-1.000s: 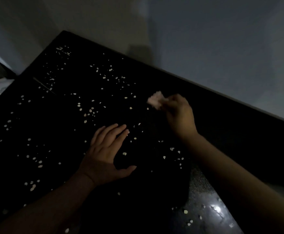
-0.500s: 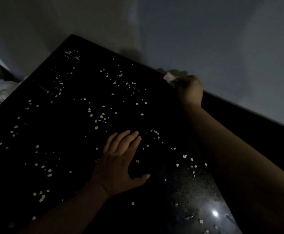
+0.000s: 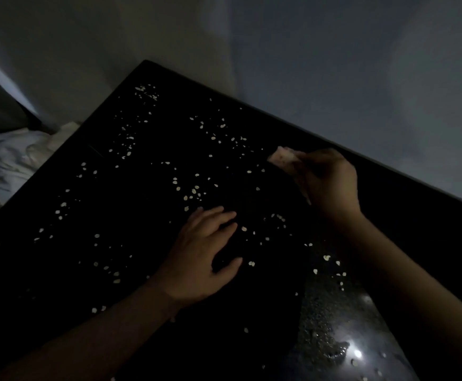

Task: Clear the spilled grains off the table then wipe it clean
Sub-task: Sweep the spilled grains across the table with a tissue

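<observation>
Looking at grains: tiny pale flat bits dotted all around our left hand.
Table: black and smooth, shiny and speckled nearer us than our right hand.
Left hand: flat on the table, fingers spread, holding nothing.
Right hand: fingers curled, pinching a small pale wad.
Hard to see: so dim we cannot tell what the wad is.
</observation>
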Motion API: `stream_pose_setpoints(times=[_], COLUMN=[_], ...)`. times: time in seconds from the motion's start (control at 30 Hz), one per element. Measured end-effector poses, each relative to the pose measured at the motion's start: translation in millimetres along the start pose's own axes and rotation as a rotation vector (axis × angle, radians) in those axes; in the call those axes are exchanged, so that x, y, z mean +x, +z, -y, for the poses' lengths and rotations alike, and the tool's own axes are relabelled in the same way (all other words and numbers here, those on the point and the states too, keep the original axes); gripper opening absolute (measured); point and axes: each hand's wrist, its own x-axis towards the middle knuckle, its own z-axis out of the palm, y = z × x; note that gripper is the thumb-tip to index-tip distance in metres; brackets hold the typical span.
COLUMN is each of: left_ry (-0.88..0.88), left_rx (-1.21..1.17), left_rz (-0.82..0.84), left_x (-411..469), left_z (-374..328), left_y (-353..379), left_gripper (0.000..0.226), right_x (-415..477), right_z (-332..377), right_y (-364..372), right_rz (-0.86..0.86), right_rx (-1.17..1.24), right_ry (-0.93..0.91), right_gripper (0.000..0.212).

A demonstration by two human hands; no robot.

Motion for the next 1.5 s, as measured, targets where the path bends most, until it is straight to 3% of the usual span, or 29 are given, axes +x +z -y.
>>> stream_pose_setpoints(times=[0.2,0.33,0.47,0.53,0.63,0.77,1.0,1.1,1.17,1.27,1.33,1.43,1.5], left_ry=[-0.053,-0.118,-0.131,-0.105,-0.1,-0.115,-0.079,-0.077,-0.081,-0.088,-0.094,-0.093,-0.088], left_rx=[0.166,0.234,0.236,0.249,0.246,0.248,0.275,0.277,0.265,0.277,0.28,0.278,0.289], left_rz=[-0.005,-0.023,-0.006,0.001,-0.014,-0.018,-0.035,-0.035,-0.042,-0.036,-0.026,-0.029,-0.027], left_x=[-9,-13,-19,-20,-21,-22,-19,-19,-19,-20,-20,-20,-20], left_z=[48,75,89,90,91,91,92,93,93,93,93,94,94], left_y=[-46,-56,-55,-54,-54,-52,-52,-53,-53,-53,-52,-52,-51], left_gripper=[0.065,0.075,0.077,0.075,0.074,0.076,0.075,0.076,0.075,0.076,0.077,0.077,0.078], right_x=[83,86,21,-14,-28,32,124,104,71,16,-3,15,55], right_z=[-7,-20,-16,-8,3,13,4,4,8,20,30,38,36], right_y=[42,69,72,61,43,35,69,81,84,80,73,70,78], right_rz=[-0.005,-0.037,0.006,0.083,0.162,-0.009,0.001,-0.034,-0.01,0.137,0.215,0.024,-0.082], right_rx=[-0.009,0.007,0.036,0.012,0.057,0.063,-0.009,-0.004,0.02,0.052,0.144,0.226,0.179], right_ry=[0.072,0.172,-0.041,-0.145,-0.134,-0.082,0.066,0.097,0.021,-0.151,-0.115,0.051,0.085], right_gripper=[0.044,0.043,0.02,0.022,0.028,0.028,0.031,0.029,0.021,0.021,0.023,0.007,0.012])
